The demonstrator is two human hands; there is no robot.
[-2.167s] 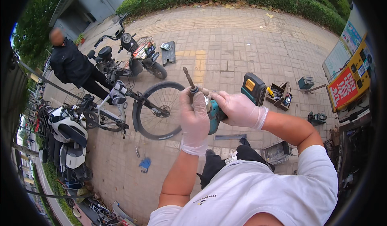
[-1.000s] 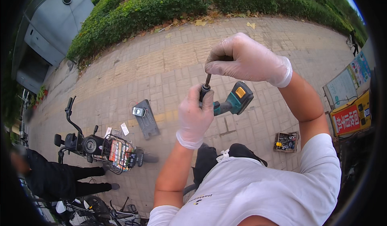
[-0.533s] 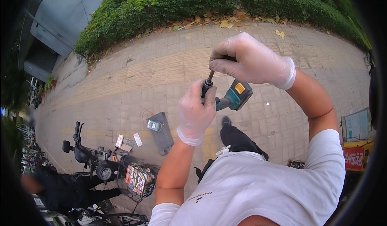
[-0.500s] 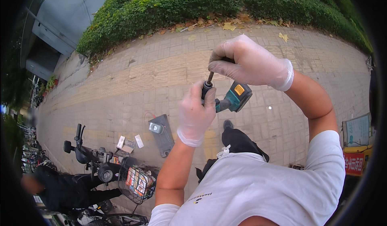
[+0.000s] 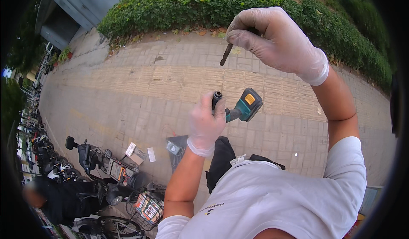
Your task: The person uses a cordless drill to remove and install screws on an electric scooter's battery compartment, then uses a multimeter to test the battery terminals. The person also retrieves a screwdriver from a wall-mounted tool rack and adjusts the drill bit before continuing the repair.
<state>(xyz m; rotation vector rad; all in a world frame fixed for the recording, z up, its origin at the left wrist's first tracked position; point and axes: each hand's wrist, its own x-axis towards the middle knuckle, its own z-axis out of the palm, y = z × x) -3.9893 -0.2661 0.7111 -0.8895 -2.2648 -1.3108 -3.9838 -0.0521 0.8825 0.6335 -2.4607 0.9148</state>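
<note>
My left hand [image 5: 206,123], in a thin clear glove, is wrapped round the front of a teal and black cordless driver [image 5: 249,104]. The driver's dark round chuck [image 5: 217,95] points up between my thumb and fingers, its hole showing. Its battery end sticks out to the right. Above and to the right, my gloved right hand [image 5: 277,41] pinches a dark metal driver bit [image 5: 226,55]. The notched lower end of the bit hangs above the chuck with a gap between them. Its upper part is hidden in my fingers.
On the paving lie a grey case [image 5: 178,150] and small white boxes [image 5: 131,149]. An electric scooter [image 5: 91,160] and a wire basket [image 5: 148,209] stand at lower left, beside a person in dark clothes [image 5: 64,200]. A green hedge [image 5: 187,9] runs along the far side.
My right hand has gone up and right with the bit. The bit's end was in the chuck and is now out of it. My left hand keeps its hold on the driver.
</note>
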